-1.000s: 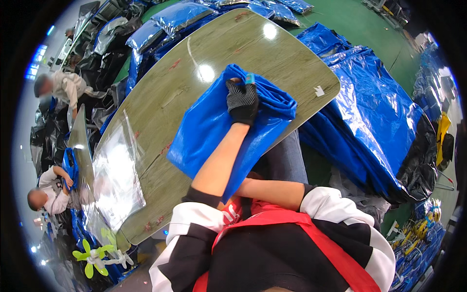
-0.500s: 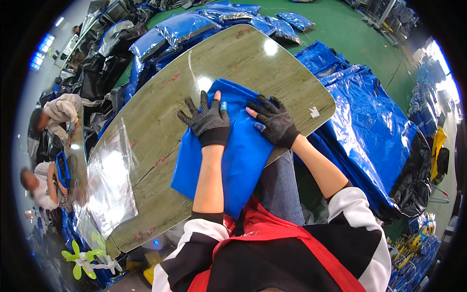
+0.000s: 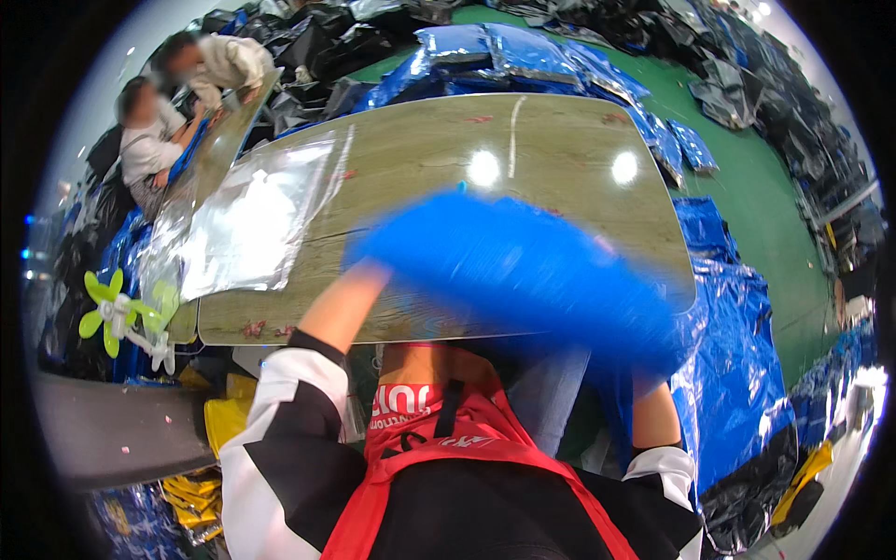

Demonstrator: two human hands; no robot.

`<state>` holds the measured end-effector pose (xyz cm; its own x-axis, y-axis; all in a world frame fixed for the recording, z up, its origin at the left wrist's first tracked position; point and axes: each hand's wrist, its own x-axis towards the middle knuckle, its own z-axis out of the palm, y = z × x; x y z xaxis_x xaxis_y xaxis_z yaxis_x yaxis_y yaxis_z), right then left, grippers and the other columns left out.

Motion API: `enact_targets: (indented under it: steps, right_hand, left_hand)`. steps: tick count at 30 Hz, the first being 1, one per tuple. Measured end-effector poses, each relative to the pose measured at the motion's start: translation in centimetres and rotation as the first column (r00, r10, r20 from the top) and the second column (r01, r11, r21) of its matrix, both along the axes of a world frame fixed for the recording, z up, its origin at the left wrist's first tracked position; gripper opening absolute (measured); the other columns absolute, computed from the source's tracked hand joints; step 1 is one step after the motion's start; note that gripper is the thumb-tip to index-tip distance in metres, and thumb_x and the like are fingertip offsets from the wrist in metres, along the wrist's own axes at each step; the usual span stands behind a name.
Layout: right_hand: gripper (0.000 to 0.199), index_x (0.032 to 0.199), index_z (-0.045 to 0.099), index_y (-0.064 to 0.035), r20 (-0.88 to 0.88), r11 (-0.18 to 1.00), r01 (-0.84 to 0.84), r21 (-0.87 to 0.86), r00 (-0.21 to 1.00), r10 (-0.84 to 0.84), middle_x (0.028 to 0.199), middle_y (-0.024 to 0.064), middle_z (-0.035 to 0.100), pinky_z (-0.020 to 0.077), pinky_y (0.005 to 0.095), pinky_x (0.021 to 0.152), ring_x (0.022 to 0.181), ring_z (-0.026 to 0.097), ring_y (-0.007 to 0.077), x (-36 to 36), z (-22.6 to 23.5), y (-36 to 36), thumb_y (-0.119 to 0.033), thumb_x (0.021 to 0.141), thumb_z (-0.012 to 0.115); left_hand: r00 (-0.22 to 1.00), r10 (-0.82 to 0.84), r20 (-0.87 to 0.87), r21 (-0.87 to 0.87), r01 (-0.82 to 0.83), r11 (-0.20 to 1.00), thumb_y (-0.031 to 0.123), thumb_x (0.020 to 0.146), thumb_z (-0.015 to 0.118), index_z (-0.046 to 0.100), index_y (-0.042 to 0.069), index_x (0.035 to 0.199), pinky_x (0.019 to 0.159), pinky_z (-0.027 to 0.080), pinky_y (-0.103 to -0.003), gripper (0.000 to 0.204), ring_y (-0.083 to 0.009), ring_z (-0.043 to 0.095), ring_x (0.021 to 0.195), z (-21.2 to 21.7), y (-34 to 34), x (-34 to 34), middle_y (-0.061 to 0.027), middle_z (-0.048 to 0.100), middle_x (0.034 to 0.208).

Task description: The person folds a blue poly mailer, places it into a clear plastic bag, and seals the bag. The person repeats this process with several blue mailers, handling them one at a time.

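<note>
While the blue sheet [image 3: 504, 261] extends, blurred, over the near right edge of the table [image 3: 411, 149], it largely hides both hands; their opening and grip cannot be determined. Clear plastic [image 3: 252, 224] lies on the table's left end.

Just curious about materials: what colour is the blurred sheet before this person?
The sheet is bright blue; the head view shows it best.

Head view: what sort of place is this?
It looks like a workshop or packing room, though I can't be certain. Shiny blue packages are piled beyond the table, clear plastic lies on it, and a motion-blurred blue sheet is being handled at its near side.
</note>
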<state>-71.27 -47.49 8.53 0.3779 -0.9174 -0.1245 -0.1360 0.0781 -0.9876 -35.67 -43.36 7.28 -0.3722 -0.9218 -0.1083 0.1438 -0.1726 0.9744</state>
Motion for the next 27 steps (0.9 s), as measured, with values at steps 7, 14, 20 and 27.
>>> enact_targets:
  steps: [7, 14, 20, 27]
  right_hand:
    - [0.064, 0.137, 0.043, -0.0029, 0.382, 0.938, -0.149, 0.312, 0.924, 0.019, 0.124, 0.0134, 0.057, 0.051, 0.0406, 0.089, 0.105, 0.06, 0.0257, 1.6, -3.9, -1.9, -0.026, 0.084, 0.071]
    - [0.065, 0.138, 0.041, -0.0064, 0.31, 0.825, -0.15, 0.544, 0.95, -0.032, 0.122, 0.0135, 0.059, 0.0513, 0.0432, 0.092, 0.107, 0.06, 0.0274, 1.1, -5.5, -1.0, -0.02, 0.082, 0.072]
    - [0.067, 0.138, 0.042, -0.0042, 0.265, 0.883, -0.089, 0.46, 0.963, -0.041, 0.122, 0.0134, 0.059, 0.051, 0.0418, 0.092, 0.106, 0.061, 0.0271, 0.1, -5.7, -1.5, -0.021, 0.081, 0.072]
    - [0.076, 0.141, 0.037, -0.0031, 0.141, 0.924, -0.027, 0.381, 0.99, -0.03, 0.129, 0.0151, 0.055, 0.0504, 0.0421, 0.092, 0.111, 0.058, 0.0288, -2.8, -5.5, -2.9, -0.024, 0.077, 0.074]
  left_hand:
    - [0.379, 0.655, 0.653, -0.389, -0.574, 0.72, 0.059, 0.084, 0.059, 0.056, -0.001, 0.115, 0.079, 0.05, -0.046, 0.068, -0.0391, 0.065, 0.086, -4.1, 7.9, -6.3, -0.0277, 0.065, 0.094]
    - [-0.176, 0.884, 0.433, -0.901, -0.097, 0.422, 0.054, 0.079, 0.066, 0.065, 0.009, 0.096, 0.077, 0.049, -0.046, 0.048, -0.0333, 0.061, 0.094, -0.8, 6.6, 15.2, -0.0167, 0.065, 0.098]
    - [-0.018, 0.369, 0.929, -0.357, -0.304, 0.884, 0.03, 0.084, 0.056, 0.058, 0.003, 0.118, 0.103, 0.035, -0.051, 0.043, -0.0389, 0.048, 0.122, -3.1, 9.3, 16.9, -0.0225, 0.053, 0.128]
    - [0.369, 0.441, 0.818, -0.518, 0.139, 0.844, 0.038, 0.088, 0.058, 0.063, 0.002, 0.1, 0.102, 0.037, -0.039, 0.039, -0.0355, 0.055, 0.112, -3.1, 14.5, 5.5, -0.0199, 0.061, 0.115]
